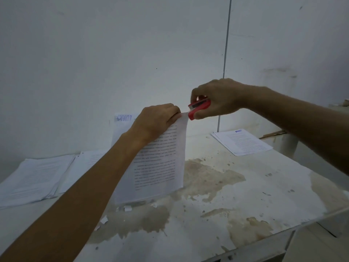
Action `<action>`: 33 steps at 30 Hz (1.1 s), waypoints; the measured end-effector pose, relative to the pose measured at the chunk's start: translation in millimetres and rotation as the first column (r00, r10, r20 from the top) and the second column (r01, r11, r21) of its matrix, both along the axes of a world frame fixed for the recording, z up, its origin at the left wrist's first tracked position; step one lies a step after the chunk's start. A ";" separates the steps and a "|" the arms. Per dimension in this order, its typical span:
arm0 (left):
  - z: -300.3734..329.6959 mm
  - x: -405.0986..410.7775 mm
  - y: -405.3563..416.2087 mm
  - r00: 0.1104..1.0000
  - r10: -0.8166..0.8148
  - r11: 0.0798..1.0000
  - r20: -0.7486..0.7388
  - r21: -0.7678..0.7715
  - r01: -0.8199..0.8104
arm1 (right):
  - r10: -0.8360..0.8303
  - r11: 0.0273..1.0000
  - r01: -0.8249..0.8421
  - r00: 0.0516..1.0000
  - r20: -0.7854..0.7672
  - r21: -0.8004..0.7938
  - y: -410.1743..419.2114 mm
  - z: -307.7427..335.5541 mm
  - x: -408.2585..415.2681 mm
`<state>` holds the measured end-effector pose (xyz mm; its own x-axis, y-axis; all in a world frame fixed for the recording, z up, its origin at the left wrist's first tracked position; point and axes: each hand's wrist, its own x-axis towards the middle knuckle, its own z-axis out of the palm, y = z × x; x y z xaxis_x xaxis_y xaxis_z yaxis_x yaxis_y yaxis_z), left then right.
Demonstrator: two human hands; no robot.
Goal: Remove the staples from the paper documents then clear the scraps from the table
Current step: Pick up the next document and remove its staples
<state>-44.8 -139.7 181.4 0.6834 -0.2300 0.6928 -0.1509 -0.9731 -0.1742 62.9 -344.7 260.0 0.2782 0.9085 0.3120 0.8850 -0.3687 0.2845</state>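
My left hand pinches the top corner of a printed paper document and holds it upright above the table, its lower edge near the tabletop. My right hand grips a red stapler, whose tip touches that same top corner beside my left fingers. The staple itself is too small to see. Small white paper scraps lie on the table under the document, with a few more closer to me.
Two paper stacks lie at the left of the stained white table. Another paper stack sits at the back right. A white wall stands close behind. The table's front edge runs along the lower right.
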 end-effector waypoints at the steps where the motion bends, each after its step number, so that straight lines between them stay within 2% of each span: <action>1: -0.4 1.5 2.9 1.000 0.012 0.999 -0.007 -0.030 -0.013 | -0.005 0.998 0.011 0.995 -0.100 0.068 -5.7 -9.3 7.1; 4: -1.7 5.9 10.6 1.000 0.020 0.994 -0.013 -0.104 -0.022 | -0.041 0.980 0.105 0.939 -0.340 0.172 -18.0 -57.7 31.1; 9: -4.8 13.8 14.1 0.999 0.009 0.990 -0.031 -0.142 -0.013 | -0.235 0.906 0.378 0.822 -0.519 0.188 -21.5 -174.1 55.0; 12: -7.1 16.5 15.2 0.999 0.005 0.991 -0.040 -0.137 -0.010 | -0.373 0.846 0.506 0.786 -0.493 0.167 -19.0 -229.8 52.9; 16: -10.9 19.7 16.1 0.998 0.036 0.993 -0.046 -0.112 -0.041 | -0.457 0.809 0.563 0.783 -0.421 0.168 -12.4 -274.5 45.0; 22: -13.7 20.8 17.5 0.999 0.036 0.996 -0.029 -0.082 -0.039 | -0.530 0.788 0.600 0.774 -0.347 0.135 -9.0 -307.0 41.3; 26: -14.3 22.6 16.0 0.999 0.032 0.998 -0.009 -0.062 -0.032 | -0.545 0.777 0.618 0.755 -0.366 0.120 -6.9 -303.1 38.6; 27: -14.2 23.2 15.7 1.000 0.025 0.998 -0.006 -0.064 -0.025 | -0.488 0.778 0.602 0.757 -0.434 0.176 -3.6 -294.0 36.2; 28: -14.4 23.8 15.5 1.000 0.018 0.998 -0.003 -0.066 -0.018 | -0.356 0.778 0.563 0.760 -0.544 0.277 0.8 -281.6 31.6; 30: -14.5 26.3 14.7 1.000 0.006 0.998 0.010 -0.065 -0.005 | 0.074 0.731 0.453 0.691 -0.719 0.510 13.3 -250.1 18.8; 31: -14.4 27.9 13.8 1.000 0.000 0.998 0.018 -0.061 0.001 | 0.250 0.711 0.390 0.636 -0.730 0.584 20.7 -233.3 11.1; 33: -14.5 30.6 11.9 0.999 -0.013 0.998 0.029 -0.057 0.015 | 0.429 0.696 0.309 0.545 -0.721 0.648 33.5 -204.2 -4.7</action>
<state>-14.2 -127.7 167.0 0.6601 -0.1991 0.7243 -0.1605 -0.9794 -0.1229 58.2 -311.2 55.8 0.6757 0.5719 0.4651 0.5898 -0.0409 -0.8065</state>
